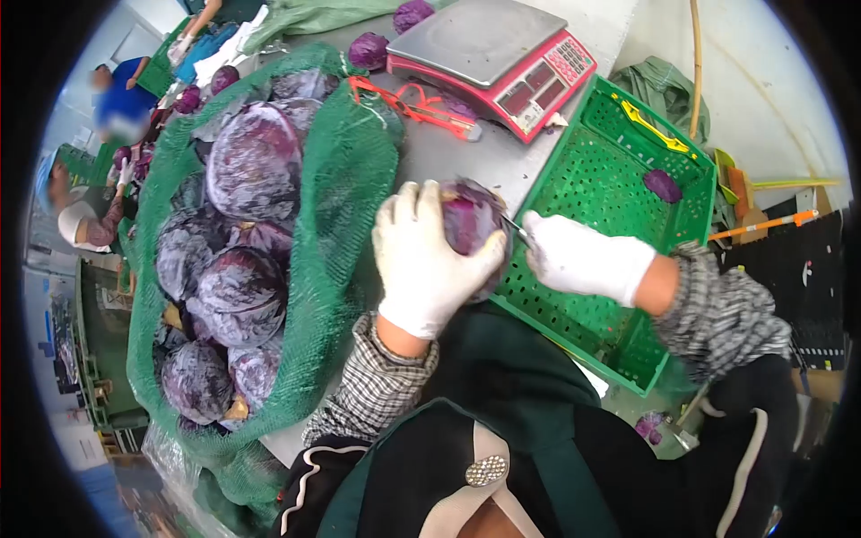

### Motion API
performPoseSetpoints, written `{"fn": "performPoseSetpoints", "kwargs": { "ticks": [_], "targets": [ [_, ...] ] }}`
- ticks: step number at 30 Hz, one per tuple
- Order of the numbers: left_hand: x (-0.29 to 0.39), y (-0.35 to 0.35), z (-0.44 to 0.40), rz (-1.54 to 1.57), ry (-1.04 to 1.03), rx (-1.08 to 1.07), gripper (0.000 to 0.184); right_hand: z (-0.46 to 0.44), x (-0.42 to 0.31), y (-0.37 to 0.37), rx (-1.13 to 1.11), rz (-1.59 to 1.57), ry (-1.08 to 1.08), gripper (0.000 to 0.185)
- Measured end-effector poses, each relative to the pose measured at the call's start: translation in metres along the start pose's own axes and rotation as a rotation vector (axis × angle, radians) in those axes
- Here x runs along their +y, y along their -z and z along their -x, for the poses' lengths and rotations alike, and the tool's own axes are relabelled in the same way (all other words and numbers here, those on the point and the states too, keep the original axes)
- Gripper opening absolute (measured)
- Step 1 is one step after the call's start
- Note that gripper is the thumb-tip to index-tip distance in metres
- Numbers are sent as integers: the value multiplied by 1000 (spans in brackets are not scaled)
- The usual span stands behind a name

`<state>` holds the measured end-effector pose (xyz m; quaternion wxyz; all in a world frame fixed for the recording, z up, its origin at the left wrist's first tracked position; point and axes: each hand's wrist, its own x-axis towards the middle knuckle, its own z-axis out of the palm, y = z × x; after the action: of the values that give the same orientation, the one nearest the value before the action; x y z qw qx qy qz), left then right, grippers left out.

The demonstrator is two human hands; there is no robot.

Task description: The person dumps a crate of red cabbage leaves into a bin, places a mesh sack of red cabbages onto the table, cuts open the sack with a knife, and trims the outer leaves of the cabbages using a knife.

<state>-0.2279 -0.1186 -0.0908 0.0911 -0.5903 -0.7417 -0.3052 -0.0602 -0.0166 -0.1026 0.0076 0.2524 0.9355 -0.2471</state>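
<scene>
In white gloves, my left hand (pixel 430 260) grips a red cabbage (pixel 472 220) from its near left side, fingers and thumb spread around it. My right hand (pixel 587 257) is closed round a knife (pixel 516 226), whose blade reaches the cabbage's right side; most of the handle is hidden in the fist. Left of my hands, a green mesh sack (pixel 354 179) lies open, full of several red cabbages (pixel 238 291) with dull outer leaves. Under my right hand stands a green plastic crate (pixel 565 193) holding a purple leaf piece (pixel 663 186).
A red-and-silver scale (pixel 489 40) sits at the back of the metal table (pixel 430 152), beside a loose cabbage (pixel 368 51) and an orange-red box cutter (pixel 439 117). Other people (pixel 121 99) work at the far left. Purple scraps (pixel 649 428) lie below the crate.
</scene>
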Motion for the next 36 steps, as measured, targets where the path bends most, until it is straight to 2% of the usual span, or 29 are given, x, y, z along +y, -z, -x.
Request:
{"fn": "performPoseSetpoints", "kwargs": {
  "ticks": [2,5,6,9,10,11,13,14,16,19,21,22,24,25,26,27,29,30,33,35,36],
  "targets": [
    [4,0,9,-28,-28,8,74,1,-8,20,-212,-29,-29,21],
    [-2,-2,5,-79,103,47,74,-13,3,-29,188,60,-22,23],
    [-7,-3,5,-97,135,32,73,-20,13,-42,258,73,75,24],
    [-13,-3,7,-77,47,55,73,-20,3,-22,76,21,-3,24],
    [-8,1,9,-72,25,28,73,-17,3,-10,-24,70,72,25],
    [-1,1,13,-90,-5,54,73,-17,3,-11,-1,53,47,25],
    [5,-7,11,-135,80,102,73,-19,-1,-12,33,30,-3,25],
    [3,-8,12,-167,122,83,74,-29,-1,-25,148,42,-21,26],
    [-1,-5,3,-175,198,44,74,-35,3,-25,81,47,-48,24],
    [-11,1,8,-123,40,21,73,-28,-7,-14,-65,56,-21,24],
    [-15,0,6,-149,69,63,73,-10,-18,7,-195,62,-33,26],
    [-15,-3,6,-153,94,88,73,-13,-11,-13,-106,-32,-99,24],
    [-13,0,7,-148,193,57,73,-31,4,-55,34,30,-63,23],
    [-12,0,6,-143,141,83,72,-42,7,-60,119,59,-32,22],
    [-11,0,9,-143,84,92,72,-51,6,-56,-20,4,-125,23],
    [-10,2,14,-146,26,94,72,-62,15,-72,-13,6,-166,24],
    [-20,9,22,-96,44,110,72,-47,24,-64,2,129,24,26],
    [-38,9,31,-12,44,133,71,-30,12,-34,-89,86,-50,28],
    [-55,22,53,120,-61,138,74,-18,40,-33,125,-136,-16,20],
    [-55,22,76,197,-108,181,81,-11,16,-41,31,-934,-281,26],
    [-57,22,89,219,-109,162,87,-8,-3,-43,-11,-1112,-323,26]
  ]
}}
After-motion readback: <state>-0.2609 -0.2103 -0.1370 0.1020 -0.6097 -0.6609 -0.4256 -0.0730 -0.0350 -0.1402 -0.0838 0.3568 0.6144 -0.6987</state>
